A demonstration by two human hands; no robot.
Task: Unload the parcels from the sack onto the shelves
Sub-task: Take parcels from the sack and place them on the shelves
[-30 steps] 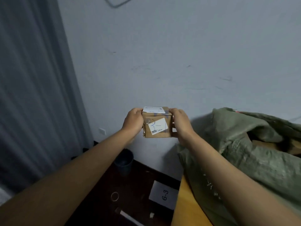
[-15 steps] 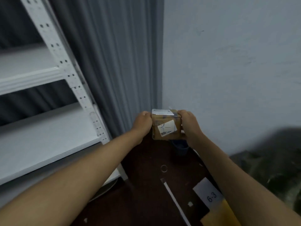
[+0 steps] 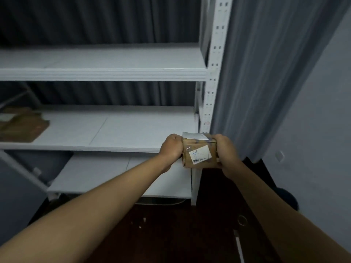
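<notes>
Swung leftward, the view now faces white shelves (image 3: pixel 106 128); left hand (image 3: pixel 171 147) and right hand (image 3: pixel 226 150) grip the small parcel (image 3: pixel 199 151) between them.

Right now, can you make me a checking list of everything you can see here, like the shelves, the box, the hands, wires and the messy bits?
Surface: white metal shelves, three levels in view; dark floor below.
Job's things: small cardboard box with white labels, held in front of the middle shelf's right end, not yet set down. The sack is out of view.
Clutter: blurred brown parcels at the middle shelf's left end; small scraps and a ring on the floor.
Hands: left hand and right hand each grip one side of the box.
Cables: a thin light cord under the bottom shelf.
Surroundings: grey curtain, pale wall, dark bin.
</notes>
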